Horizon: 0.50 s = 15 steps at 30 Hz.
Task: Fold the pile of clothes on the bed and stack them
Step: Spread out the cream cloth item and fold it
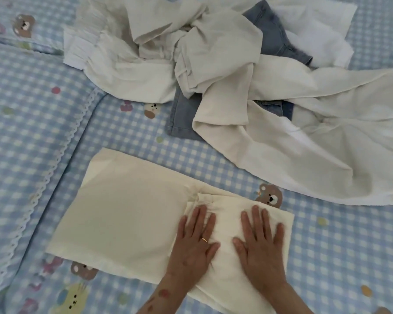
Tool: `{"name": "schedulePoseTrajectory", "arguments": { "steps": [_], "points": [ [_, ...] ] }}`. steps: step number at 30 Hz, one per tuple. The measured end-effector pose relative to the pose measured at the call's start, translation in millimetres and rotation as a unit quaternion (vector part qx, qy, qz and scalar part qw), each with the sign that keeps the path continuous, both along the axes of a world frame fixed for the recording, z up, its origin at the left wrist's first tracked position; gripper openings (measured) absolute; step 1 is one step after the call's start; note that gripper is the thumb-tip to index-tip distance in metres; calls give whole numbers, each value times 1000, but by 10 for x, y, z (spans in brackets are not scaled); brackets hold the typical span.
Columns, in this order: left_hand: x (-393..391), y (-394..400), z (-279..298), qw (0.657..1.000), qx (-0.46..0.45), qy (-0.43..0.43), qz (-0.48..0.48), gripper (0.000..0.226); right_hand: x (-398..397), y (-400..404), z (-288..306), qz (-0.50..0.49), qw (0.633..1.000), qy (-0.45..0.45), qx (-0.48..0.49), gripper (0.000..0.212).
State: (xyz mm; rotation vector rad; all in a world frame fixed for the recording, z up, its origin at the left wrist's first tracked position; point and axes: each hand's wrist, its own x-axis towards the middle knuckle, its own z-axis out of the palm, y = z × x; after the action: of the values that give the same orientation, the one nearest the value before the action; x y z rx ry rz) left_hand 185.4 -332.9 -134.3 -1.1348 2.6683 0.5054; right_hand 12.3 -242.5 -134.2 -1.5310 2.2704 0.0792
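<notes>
A cream garment (127, 214) lies flat on the bed in front of me, with its right part folded over into a thicker band. My left hand (194, 240) and my right hand (260, 241) press flat on that folded band, side by side, fingers straight and pointing away from me. A gold ring sits on a left finger. Beyond them lies the unfolded pile (202, 53): several white and cream pieces tangled over blue denim items (184, 116).
The bed (32, 137) wears a blue and white checked cover with bear prints. A lace-trimmed seam (61, 150) runs diagonally at the left. One long white piece (315, 159) trails from the pile toward the right edge.
</notes>
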Motion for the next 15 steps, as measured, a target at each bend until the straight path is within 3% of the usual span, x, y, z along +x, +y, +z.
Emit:
{"name": "schedulePoseTrajectory", "arguments": {
  "steps": [2,4,7,9,11,15],
  "points": [
    [77,-29,174,999,-6,25,25,59,59,-69,144,-16,999,-17,-35,65],
    [332,-115,325,989,-30,57,131,56,173,-305,321,25,994,-46,-93,58],
    [1014,-377,460,928,-75,75,356,52,518,-989,502,140,976,-100,-136,48],
    [1505,-603,490,889,-76,33,450,48,853,-1564,541,209,962,-106,-139,50],
    [1878,-782,468,870,-26,-23,492,56,1169,-2076,510,290,947,-93,-99,54],
    [2304,-945,429,856,43,-31,514,63,1754,-2803,451,425,902,-12,-76,66]
  ]
}}
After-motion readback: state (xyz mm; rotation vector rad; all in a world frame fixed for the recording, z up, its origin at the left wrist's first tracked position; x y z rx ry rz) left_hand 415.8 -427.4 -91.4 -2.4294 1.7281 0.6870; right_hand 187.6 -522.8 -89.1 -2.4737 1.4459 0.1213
